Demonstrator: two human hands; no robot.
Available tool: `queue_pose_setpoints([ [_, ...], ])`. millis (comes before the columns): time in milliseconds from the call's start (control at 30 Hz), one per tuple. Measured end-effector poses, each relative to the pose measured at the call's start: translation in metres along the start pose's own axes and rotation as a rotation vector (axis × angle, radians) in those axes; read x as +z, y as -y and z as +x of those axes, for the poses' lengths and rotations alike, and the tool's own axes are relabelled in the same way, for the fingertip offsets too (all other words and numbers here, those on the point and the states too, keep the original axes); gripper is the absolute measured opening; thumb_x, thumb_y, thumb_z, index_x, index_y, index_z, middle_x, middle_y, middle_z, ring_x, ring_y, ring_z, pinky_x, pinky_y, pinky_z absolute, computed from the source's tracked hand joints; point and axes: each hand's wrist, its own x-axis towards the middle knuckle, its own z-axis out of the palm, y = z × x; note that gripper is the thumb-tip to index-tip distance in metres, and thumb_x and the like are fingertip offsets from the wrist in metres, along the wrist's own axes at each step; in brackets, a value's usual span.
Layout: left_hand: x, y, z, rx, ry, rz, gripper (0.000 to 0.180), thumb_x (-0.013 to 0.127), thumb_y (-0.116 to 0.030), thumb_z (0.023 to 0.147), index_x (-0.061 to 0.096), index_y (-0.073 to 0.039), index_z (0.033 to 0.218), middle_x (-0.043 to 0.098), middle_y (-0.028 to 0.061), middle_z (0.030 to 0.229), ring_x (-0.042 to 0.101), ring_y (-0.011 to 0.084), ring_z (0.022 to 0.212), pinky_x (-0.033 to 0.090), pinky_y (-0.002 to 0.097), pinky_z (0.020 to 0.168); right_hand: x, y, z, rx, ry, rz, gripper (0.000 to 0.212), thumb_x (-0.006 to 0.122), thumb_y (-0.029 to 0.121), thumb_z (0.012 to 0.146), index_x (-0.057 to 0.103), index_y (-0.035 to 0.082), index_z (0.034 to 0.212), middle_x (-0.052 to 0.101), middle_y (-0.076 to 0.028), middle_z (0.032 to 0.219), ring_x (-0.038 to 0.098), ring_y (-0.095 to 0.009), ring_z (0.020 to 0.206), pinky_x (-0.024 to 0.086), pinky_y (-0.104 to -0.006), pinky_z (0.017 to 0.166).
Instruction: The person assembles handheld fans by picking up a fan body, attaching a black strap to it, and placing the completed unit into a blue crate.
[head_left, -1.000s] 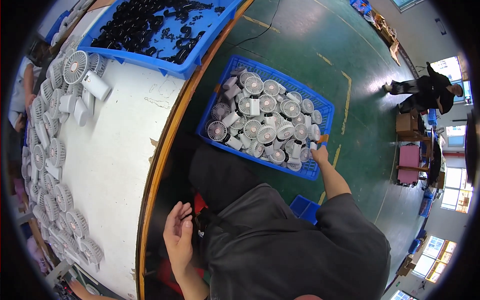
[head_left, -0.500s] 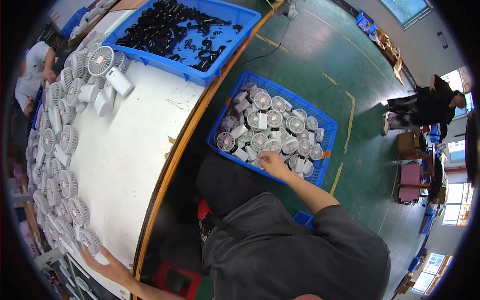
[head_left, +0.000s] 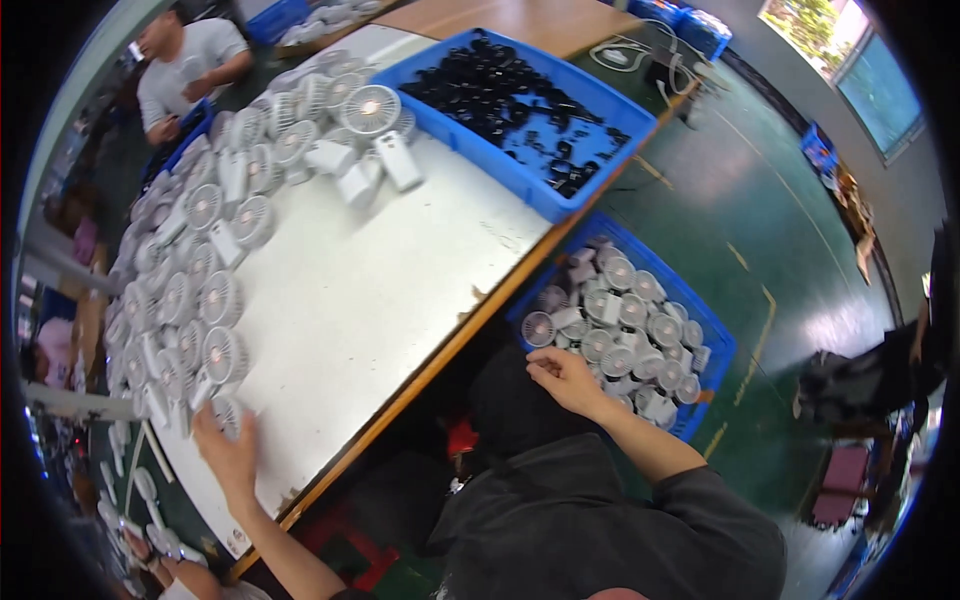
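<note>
White handheld fans with round grilles lie in a long heap along the left side of the white table. At the near end of that heap my left hand has its fingers and thumb around the head of one handheld fan. My right hand hovers by the near left edge of a blue basket, its fingers loosely bent and slightly apart, nothing visible in them. More white fans fill the basket, which stands lower than the tabletop, to its right.
A blue tray of small black parts sits at the table's far end. The table's wooden edge runs between my hands. Across the table is a person in a white shirt; another person in dark clothes is at the right.
The view has turned, shifting the table rightward in the picture. My left hand has gone from reaching with spread fingers to grasping a fan. My right hand has drawn back from the fans in the basket.
</note>
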Motion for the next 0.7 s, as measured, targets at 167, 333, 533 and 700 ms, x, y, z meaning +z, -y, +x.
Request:
queue_pose_setpoints([
  [167,-0.028,-0.029,-0.02,-0.095,-0.07,-0.529,0.065,0.071,-0.015,0.083,0.046,0.001,0.14,0.051,0.0187,0.136,0.049,0.029,0.127,0.035,0.0377,0.109,0.036,0.077,0.002,-0.299,0.167,-0.008,0.027,0.065,0.013,0.09,0.065,0.002,0.115,0.069,-0.014,0.098,0.069,-0.022,0.086,0.056,-0.0327,0.076],
  [333,-0.067,-0.093,-0.062,0.063,0.194,-1.879,0.079,0.042,-0.057,0.096,0.032,0.0,0.149,0.048,0.0178,0.142,0.054,0.032,0.123,0.043,0.0483,0.104,0.071,0.166,-0.004,-0.805,0.298,-0.087,0.068,0.073,0.015,0.082,0.042,0.003,0.141,0.048,-0.021,0.135,0.051,-0.038,0.121,0.044,-0.0438,0.101],
  [533,-0.015,-0.174,-0.087,-0.28,0.344,-2.202,0.083,0.036,-0.065,0.097,0.033,0.001,0.147,0.045,0.02,0.143,0.053,0.0354,0.122,0.042,0.0492,0.105,0.086,0.167,0.006,-0.959,0.281,-0.171,0.066,0.076,0.008,0.076,0.047,0.0,0.134,0.054,-0.02,0.126,0.058,-0.037,0.11,0.049,-0.0441,0.092],
  [700,0.007,-0.181,-0.09,-0.037,0.168,-1.987,0.082,0.052,-0.064,0.092,0.038,0.001,0.14,0.059,0.018,0.114,0.063,0.0287,0.1,0.055,0.0417,0.086,0.074,0.173,-0.007,-0.813,0.473,-0.054,0.05,0.072,0.016,0.084,0.052,-0.003,0.125,0.061,-0.018,0.099,0.065,-0.035,0.082,0.055,-0.0389,0.069],
])
